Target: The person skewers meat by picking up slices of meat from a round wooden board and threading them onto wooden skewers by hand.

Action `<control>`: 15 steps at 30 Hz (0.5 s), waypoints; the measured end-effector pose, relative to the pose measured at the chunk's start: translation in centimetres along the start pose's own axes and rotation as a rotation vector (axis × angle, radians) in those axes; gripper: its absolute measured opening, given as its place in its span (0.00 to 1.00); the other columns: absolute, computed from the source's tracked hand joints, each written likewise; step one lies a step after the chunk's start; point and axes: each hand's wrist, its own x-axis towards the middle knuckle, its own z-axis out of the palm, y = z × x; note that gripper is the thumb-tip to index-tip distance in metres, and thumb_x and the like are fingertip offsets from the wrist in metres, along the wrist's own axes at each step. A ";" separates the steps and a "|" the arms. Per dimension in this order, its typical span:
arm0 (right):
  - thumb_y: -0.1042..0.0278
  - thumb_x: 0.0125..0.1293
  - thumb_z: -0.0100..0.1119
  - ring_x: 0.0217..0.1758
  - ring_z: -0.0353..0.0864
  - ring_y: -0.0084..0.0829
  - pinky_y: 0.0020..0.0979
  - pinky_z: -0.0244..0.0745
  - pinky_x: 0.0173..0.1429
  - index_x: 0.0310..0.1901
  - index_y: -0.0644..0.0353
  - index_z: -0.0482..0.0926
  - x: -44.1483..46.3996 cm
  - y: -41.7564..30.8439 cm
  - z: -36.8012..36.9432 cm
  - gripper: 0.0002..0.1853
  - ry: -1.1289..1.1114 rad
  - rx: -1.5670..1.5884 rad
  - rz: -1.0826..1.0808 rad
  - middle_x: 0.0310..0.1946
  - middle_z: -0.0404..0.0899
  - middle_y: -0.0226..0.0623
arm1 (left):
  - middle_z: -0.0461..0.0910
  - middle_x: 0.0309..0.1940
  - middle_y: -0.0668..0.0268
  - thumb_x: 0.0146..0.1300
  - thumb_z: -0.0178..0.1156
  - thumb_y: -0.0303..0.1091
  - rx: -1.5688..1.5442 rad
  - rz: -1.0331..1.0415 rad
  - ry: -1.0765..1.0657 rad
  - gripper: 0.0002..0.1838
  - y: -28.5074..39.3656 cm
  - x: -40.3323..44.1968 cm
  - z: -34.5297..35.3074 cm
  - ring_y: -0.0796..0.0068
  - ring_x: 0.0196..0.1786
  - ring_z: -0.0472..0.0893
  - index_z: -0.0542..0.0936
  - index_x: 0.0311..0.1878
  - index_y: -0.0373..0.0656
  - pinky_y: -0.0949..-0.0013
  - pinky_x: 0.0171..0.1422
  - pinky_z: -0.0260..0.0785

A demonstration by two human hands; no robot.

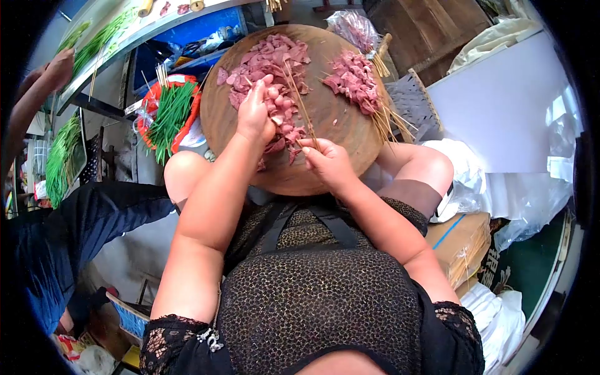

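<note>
A round wooden board [350, 134] in front of me carries a pile of thin raw meat slices [272, 59]. Over the near part of the pile, my left hand [255, 115] is closed, its fingers curled on meat slices; exactly how many is hidden. My right hand [328, 164] pinches thin bamboo skewers [302, 107] near the board's front edge. They point away from me across the meat, and a slice hangs close to the fingertips. At the board's right lies a heap of skewered meat [355, 81], its bare stick ends pointing toward me.
Left of the board, a red-rimmed basket [192, 112] holds green stalks [173, 115] on sticks. Another person's hand [59, 70] is over greens at a table [150, 19]. That person's dark trouser leg [112, 212] is near my knee. A cardboard box [462, 240] stands at right.
</note>
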 end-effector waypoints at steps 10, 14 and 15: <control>0.70 0.63 0.53 0.23 0.66 0.11 0.14 0.61 0.27 0.48 0.61 0.76 -0.8 -0.9 -0.2 0.12 0.020 -0.044 -0.124 0.24 0.72 0.21 | 0.72 0.31 0.68 0.64 0.40 0.61 0.024 -0.202 -0.505 0.28 1.2 -0.9 -0.5 0.76 0.27 0.71 0.62 0.54 0.46 0.72 0.29 0.66; 0.73 0.63 0.53 0.25 0.68 0.13 0.15 0.64 0.30 0.50 0.59 0.75 0.2 -3.7 -5.3 0.13 0.226 -0.136 -0.414 0.29 0.74 0.23 | 0.70 0.54 0.54 0.67 0.45 0.51 0.278 0.155 -0.284 0.29 4.6 -0.3 -0.5 0.62 0.56 0.72 0.56 0.64 0.44 0.62 0.57 0.67; 0.73 0.64 0.52 0.26 0.68 0.13 0.15 0.63 0.31 0.51 0.60 0.74 0.9 -4.4 -7.5 0.14 0.273 -0.134 -0.435 0.29 0.73 0.24 | 0.72 0.52 0.56 0.67 0.48 0.46 0.376 0.212 -0.219 0.26 5.4 0.1 -1.1 0.64 0.53 0.73 0.59 0.63 0.43 0.64 0.56 0.68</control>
